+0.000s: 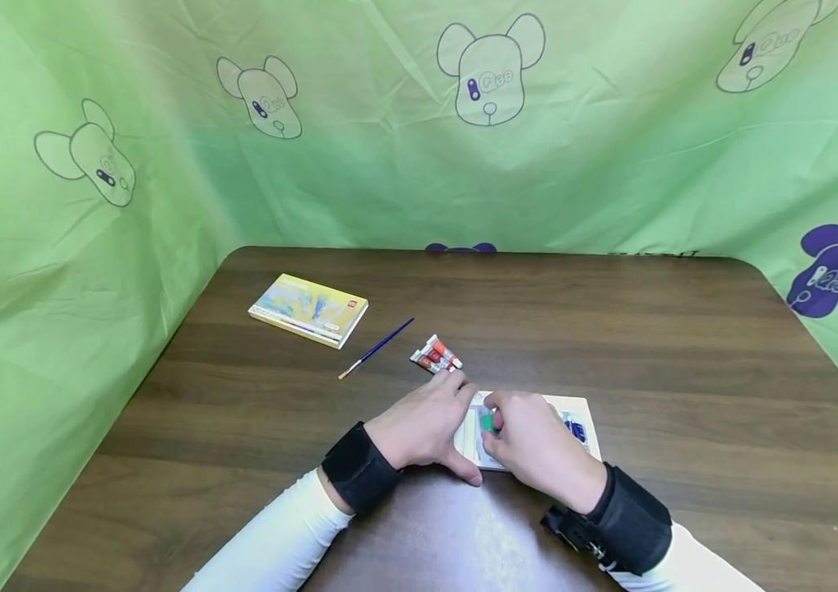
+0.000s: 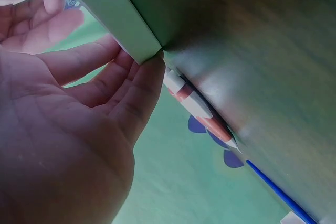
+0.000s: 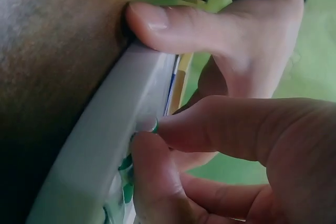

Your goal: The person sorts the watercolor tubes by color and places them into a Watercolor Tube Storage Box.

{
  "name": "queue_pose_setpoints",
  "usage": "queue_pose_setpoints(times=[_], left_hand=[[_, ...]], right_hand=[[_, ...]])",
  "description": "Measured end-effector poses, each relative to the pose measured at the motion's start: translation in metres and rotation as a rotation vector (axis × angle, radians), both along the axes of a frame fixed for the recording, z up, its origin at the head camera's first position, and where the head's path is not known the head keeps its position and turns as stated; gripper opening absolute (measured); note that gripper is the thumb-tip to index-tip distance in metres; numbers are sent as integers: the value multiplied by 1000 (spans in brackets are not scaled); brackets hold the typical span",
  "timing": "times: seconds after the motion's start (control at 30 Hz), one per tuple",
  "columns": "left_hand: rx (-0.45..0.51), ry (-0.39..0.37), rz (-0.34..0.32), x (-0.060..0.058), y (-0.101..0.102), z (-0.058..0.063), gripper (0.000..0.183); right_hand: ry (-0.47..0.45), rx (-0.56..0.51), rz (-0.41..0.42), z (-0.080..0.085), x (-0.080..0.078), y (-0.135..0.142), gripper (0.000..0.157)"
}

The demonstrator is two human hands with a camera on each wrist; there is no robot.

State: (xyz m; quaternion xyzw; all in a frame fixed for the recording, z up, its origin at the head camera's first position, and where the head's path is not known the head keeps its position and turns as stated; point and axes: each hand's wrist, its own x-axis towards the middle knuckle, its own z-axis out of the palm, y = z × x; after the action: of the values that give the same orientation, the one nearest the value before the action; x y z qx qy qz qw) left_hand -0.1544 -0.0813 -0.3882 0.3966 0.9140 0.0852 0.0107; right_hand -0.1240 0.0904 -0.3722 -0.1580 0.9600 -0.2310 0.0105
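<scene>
A shallow white tray (image 1: 587,413) of paint tubes lies on the table in front of me. My left hand (image 1: 424,421) grips its left end, with the thumb at the near edge and the fingers at the far edge. In the left wrist view the fingertips bend against a corner of the tray (image 2: 123,27). My right hand (image 1: 537,444) pinches a green paint tube (image 1: 487,422) between thumb and forefinger, at the tray. More green tubes (image 3: 126,169) sit in the tray, in the right wrist view. Blue tubes (image 1: 576,430) show by my right hand.
Several red and orange paint tubes (image 1: 437,353) lie just beyond my left fingers. Farther left are a blue-handled paintbrush (image 1: 381,344) and a yellow box (image 1: 309,308). A green curtain (image 1: 359,181) hangs behind the wooden table (image 1: 685,345).
</scene>
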Motion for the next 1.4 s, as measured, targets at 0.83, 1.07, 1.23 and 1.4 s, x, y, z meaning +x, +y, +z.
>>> queue_pose_setpoints(times=[0.83, 1.07, 1.23, 1.4], left_hand=[[-9, 18, 1, -1, 0, 0, 96], [1, 22, -4, -1, 0, 0, 94], [2, 22, -6, -1, 0, 1, 93], [-1, 2, -1, 0, 0, 1, 93]], right_hand=[[50, 75, 244, 6, 2, 3, 19], [40, 88, 235, 7, 1, 3, 13], [33, 79, 246, 7, -1, 5, 19], [25, 60, 264, 6, -2, 8, 21]])
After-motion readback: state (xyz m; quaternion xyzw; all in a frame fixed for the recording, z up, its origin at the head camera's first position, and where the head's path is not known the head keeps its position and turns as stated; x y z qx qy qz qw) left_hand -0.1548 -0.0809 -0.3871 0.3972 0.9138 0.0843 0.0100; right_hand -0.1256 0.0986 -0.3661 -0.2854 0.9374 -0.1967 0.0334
